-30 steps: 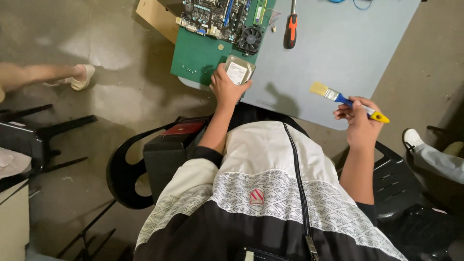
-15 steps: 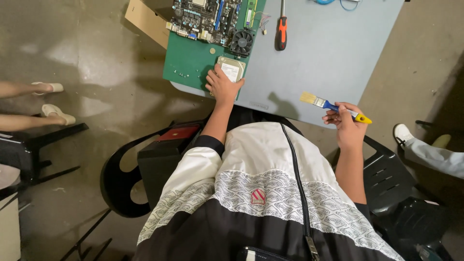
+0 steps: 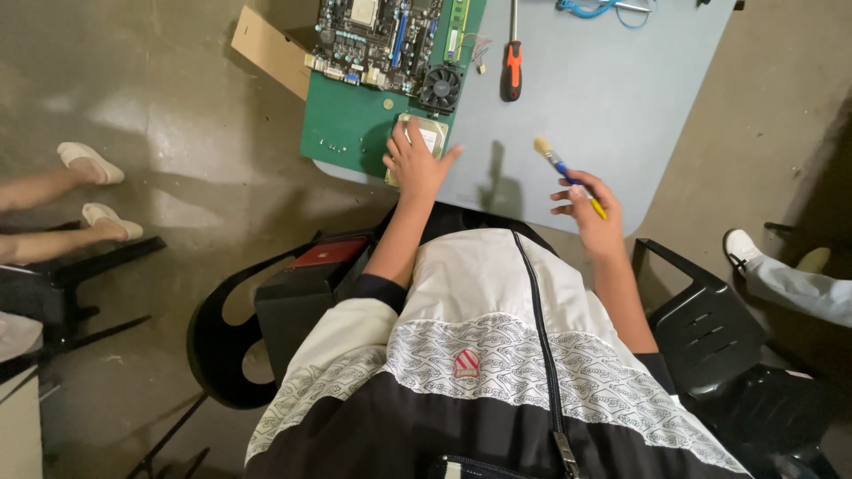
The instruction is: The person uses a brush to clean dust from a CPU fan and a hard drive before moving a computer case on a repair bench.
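There is a single view, from a camera worn on the person's head. It looks steeply down, almost straight along the person's own chest, so the zipped jacket [image 3: 497,372] fills the lower middle of the frame and the grey-blue surface [image 3: 612,98] lies at the top, its near edge running just past the hands. The left hand [image 3: 415,164] and right hand [image 3: 590,213] sit at arm's reach, mid-frame. The lens is wide: concrete floor [image 3: 160,106] shows far out to the left, a black chair [image 3: 728,355] at the lower right. With only one camera, no second view overlaps it.
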